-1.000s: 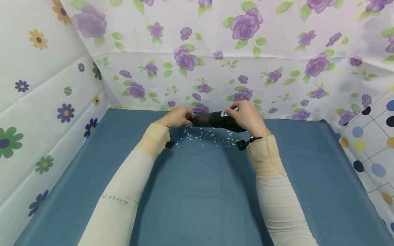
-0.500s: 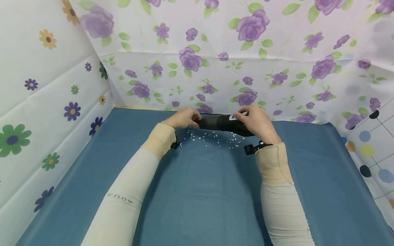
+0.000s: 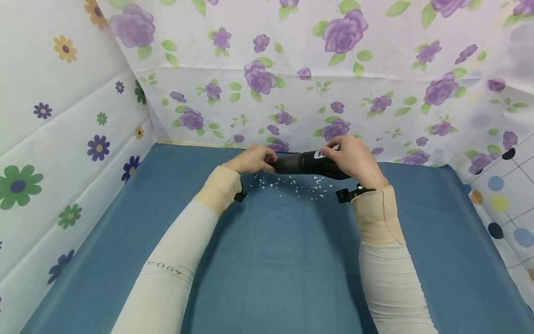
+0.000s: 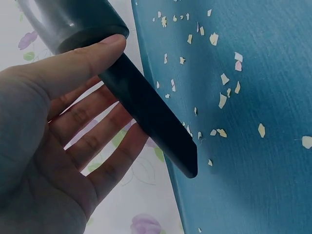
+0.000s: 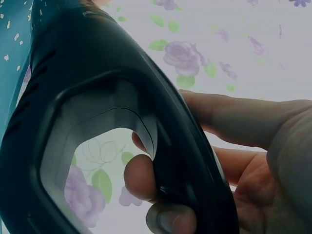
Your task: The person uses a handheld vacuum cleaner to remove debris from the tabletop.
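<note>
A black handheld vacuum cleaner (image 3: 314, 162) is held nearly level above the far part of the blue cloth, by the back wall. At its front end, my left hand (image 3: 250, 160) holds the nozzle. The left wrist view shows the thumb on the rim of the dust cup (image 4: 73, 24) and the fingers behind the flat slanted nozzle (image 4: 151, 112). My right hand (image 3: 354, 157) grips the looped handle (image 5: 180, 146), with fingertips coming through the opening. Small pale scraps (image 4: 223, 100) lie scattered on the cloth below the vacuum.
Blue cloth (image 3: 267, 269) covers the table. A white sheet with purple roses (image 3: 258, 76) hangs behind it, close to the vacuum. Another flowered sheet (image 3: 79, 120) stands at the left, and a dotted sheet (image 3: 513, 204) at the right.
The head view has shifted a little. Both hands and the vacuum have moved slightly right together, with the grip unchanged. The scraps look about the same.
</note>
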The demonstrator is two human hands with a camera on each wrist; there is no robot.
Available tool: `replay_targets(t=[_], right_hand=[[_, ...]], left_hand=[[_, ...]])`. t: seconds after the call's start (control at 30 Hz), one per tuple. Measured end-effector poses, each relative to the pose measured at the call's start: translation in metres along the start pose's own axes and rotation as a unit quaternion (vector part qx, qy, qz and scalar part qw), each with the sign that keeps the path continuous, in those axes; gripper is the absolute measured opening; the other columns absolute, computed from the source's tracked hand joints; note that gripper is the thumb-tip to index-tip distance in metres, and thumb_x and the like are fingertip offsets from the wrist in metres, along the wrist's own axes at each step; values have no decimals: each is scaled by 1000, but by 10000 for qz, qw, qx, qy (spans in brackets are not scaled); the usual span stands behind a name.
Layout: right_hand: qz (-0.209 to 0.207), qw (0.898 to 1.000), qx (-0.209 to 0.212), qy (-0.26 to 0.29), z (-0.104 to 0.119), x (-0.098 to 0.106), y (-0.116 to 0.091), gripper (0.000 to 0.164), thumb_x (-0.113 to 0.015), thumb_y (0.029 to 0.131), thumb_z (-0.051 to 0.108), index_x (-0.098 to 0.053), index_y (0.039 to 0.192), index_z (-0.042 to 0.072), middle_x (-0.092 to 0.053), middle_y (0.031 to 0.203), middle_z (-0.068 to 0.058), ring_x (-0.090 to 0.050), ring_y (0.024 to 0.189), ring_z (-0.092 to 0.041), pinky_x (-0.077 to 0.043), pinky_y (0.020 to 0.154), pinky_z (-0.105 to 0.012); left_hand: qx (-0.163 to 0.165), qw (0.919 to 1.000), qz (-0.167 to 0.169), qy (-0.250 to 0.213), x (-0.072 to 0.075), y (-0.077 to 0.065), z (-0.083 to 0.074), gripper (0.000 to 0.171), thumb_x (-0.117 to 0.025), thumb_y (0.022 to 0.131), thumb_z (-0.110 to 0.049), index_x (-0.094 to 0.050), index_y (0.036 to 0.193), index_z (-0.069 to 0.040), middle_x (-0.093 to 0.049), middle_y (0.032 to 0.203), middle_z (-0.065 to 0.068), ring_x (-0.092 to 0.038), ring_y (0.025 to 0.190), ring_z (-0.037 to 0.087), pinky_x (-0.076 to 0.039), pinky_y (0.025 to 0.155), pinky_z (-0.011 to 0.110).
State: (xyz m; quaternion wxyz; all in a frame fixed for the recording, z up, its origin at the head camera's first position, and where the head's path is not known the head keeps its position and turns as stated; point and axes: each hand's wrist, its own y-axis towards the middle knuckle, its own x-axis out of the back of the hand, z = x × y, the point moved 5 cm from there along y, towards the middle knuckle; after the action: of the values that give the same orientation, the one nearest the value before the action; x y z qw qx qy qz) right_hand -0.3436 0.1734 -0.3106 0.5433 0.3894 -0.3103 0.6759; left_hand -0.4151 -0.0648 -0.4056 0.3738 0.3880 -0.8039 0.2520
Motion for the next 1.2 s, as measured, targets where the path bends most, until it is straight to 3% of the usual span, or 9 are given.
replay_targets(t=[0.23, 0.53, 0.87, 1.2], right_hand=[[-18, 9998, 72, -172, 6, 1, 2, 33, -61, 108, 27, -74, 123, 1, -69, 124, -22, -65, 103, -37, -53, 81, -49], [-19, 9998, 49, -195, 13, -1, 3, 31, -61, 107, 27, -75, 122, 3, -70, 122, -19, -65, 85, -31, -51, 69, -43], [-162, 9992, 298, -212, 11, 7, 1, 31, -63, 106, 25, -75, 121, 1, -72, 115, -18, -60, 72, -27, -47, 66, -40], [-165, 9992, 295, -226, 6, 13, -4, 31, -63, 106, 25, -74, 123, 0, -71, 120, -21, -65, 86, -32, -52, 76, -46]], left_hand=[[-30, 10000, -54, 9, -1, 1, 4, 32, -80, 93, -13, -71, 123, -3, -69, 117, 14, -65, 107, 27, -54, 95, 42], [25, 9998, -205, -31, -3, 0, 9, 31, -82, 92, -13, -73, 121, -5, -69, 117, 13, -65, 107, 27, -54, 95, 43], [19, 9995, -302, -69, -2, 1, 1, 31, -80, 94, -13, -71, 122, -4, -69, 121, 14, -65, 109, 27, -54, 96, 43], [-97, 9994, -297, -152, -5, 5, -5, 32, -79, 95, -11, -71, 125, -3, -69, 122, 16, -65, 112, 29, -54, 97, 44]])
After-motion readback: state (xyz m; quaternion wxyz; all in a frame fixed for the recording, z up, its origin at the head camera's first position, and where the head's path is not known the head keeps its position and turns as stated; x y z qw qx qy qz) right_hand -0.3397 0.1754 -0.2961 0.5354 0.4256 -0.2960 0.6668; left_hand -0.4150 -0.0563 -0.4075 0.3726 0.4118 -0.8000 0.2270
